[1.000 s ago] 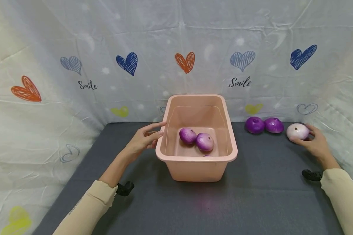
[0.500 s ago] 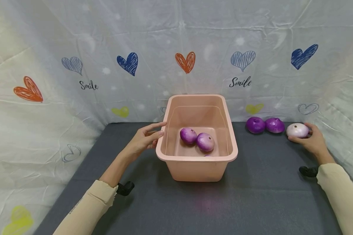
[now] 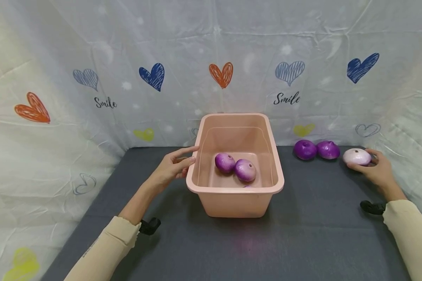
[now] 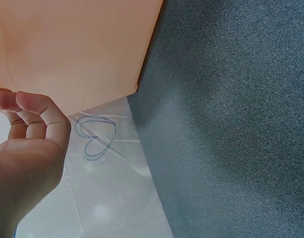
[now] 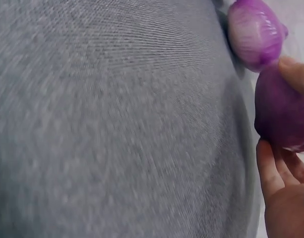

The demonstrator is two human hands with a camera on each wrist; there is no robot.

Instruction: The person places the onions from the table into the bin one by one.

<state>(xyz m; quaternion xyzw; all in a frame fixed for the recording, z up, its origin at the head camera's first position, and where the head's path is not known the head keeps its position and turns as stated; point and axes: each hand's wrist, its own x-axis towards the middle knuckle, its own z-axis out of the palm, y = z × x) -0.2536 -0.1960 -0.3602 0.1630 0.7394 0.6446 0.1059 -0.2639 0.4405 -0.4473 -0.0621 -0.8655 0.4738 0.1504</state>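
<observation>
We take the pink tub (image 3: 235,195) as our landmark and work from near to far.

Nearest us, the dark grey surface (image 3: 232,249) in front of the tub carries nothing but our two sleeved forearms.

Left of the tub, our left hand (image 3: 170,168) rests against the tub's left wall near the rim, fingers extended and relaxed; it steadies the tub and grips nothing.

Inside the tub lie two purple onions (image 3: 235,167), touching each other near the middle of the floor, with a sliver of a third just visible behind the near wall.

Well to the right of the tub, our right hand (image 3: 374,169) has its grip curled round the pale onion (image 3: 356,157), thumb below and fingers behind. The onion sits low at the surface; we cannot tell whether it has left it.

We judge the step in hand to be the pick-up. The next move calls for a lift high enough to pass the tub's right rim.

Between the pale onion and the tub, two darker onions (image 3: 316,150) sit side by side and lie close to that path.

Behind everything hangs a heart-printed cloth (image 3: 218,74).
</observation>
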